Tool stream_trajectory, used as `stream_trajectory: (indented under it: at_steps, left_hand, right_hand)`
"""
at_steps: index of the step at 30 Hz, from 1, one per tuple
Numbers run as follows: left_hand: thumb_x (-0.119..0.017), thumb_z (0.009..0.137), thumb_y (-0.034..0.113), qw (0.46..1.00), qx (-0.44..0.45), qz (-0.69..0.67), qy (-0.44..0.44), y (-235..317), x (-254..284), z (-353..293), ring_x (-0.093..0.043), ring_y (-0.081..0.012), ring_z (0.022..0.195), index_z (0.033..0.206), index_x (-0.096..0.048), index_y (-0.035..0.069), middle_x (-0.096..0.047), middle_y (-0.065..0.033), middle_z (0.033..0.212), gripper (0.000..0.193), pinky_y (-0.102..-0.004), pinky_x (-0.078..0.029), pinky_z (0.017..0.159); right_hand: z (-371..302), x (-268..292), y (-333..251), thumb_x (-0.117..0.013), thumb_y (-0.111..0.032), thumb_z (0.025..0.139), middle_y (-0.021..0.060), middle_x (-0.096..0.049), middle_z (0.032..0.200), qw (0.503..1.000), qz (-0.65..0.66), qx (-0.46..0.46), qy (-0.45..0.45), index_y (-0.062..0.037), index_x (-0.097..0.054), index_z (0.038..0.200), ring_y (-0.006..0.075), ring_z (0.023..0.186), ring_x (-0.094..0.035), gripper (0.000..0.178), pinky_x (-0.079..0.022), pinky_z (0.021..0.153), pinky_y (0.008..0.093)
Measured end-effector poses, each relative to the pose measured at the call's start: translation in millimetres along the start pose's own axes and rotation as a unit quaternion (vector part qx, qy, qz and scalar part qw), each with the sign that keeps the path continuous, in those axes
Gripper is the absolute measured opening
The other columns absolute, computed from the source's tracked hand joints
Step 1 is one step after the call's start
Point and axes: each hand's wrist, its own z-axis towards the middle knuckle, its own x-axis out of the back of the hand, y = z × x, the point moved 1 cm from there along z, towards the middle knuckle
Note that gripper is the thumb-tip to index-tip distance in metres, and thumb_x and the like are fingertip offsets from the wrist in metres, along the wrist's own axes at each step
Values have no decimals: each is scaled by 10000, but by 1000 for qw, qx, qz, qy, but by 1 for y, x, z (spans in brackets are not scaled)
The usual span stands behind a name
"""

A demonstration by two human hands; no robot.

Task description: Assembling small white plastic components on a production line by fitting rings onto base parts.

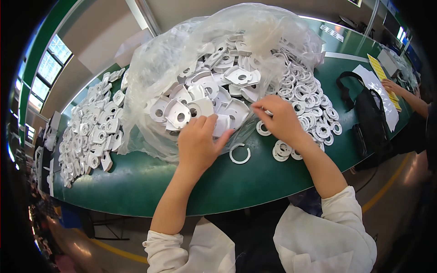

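My left hand (197, 142) is at the mouth of a clear plastic bag (150, 50) heaped with white plastic housings (177, 113), each with a round hole. Between its fingers and outstretched thumb it grips one white plastic housing (221, 124), partly covered by the hand. To the right, my right hand (281, 119) hovers by the bag's edge with thumb and fingertips pinched together. A small pale bit shows at those fingertips, too small to name. On the table between my forearms lies a white open ring (240, 154) with a gap in it.
Many white rings (314, 107) are piled right of the bag on the green table (136, 182). A pile of smaller white parts (93, 132) covers the left side. At the right lie a black bag (371, 113) and a paper sheet (381, 98), near another person's hand (393, 86).
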Motion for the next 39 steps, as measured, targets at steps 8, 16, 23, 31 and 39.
stream_trajectory:
  at_steps: [8, 16, 23, 31, 39]
  left_hand:
    - [-666, 777, 144, 999, 40, 8, -11, -7, -8, -5, -606, -275, 768, 1226, -503, 31, -616, -125, 900, 490, -372, -506, 664]
    - [-583, 774, -24, 701, 279, -656, -10, -9, 9, 2, -643, -243, 921, 1430, -278, 77, -575, -138, 1187, 730, -333, -548, 801]
    - [-647, 715, -134, 552, 286, -776, -106, 8, -11, -9, -622, -278, 1065, 1492, -233, 145, -533, -121, 1258, 924, -350, -543, 885]
    - [-635, 790, -17, 459, 290, -828, -143, 12, -18, -14, -535, -265, 1189, 1458, -285, 133, -460, -97, 1351, 769, -483, -512, 958]
    - [-642, 861, 70, 383, 334, -851, -129, 3, -26, -15, -573, -219, 1125, 1369, -395, 63, -534, -96, 1266, 565, -374, -506, 935]
  right_hand:
    - [7, 32, 12, -712, -136, 802, 99, -661, 855, 988, -12, -137, -75, -9, -668, 945, 216, 724, -622, 197, -490, 654, 314]
    - [-2, 29, 2, -822, -206, 674, 69, -610, 873, 951, -49, -123, -279, -46, -662, 1011, 191, 798, -580, 406, -468, 705, 296]
    - [10, 20, -11, -826, -162, 690, 9, -621, 996, 971, 160, -166, -58, -82, -655, 1082, 105, 829, -546, 435, -452, 702, 242]
    - [3, 5, -27, -828, -114, 676, 41, -599, 1046, 972, 205, -64, -92, -100, -667, 1077, 142, 830, -554, 433, -460, 704, 250]
    - [3, 3, -26, -833, -97, 675, 50, -567, 1088, 961, 253, -50, -98, -94, -638, 1065, 138, 907, -567, 436, -486, 743, 271]
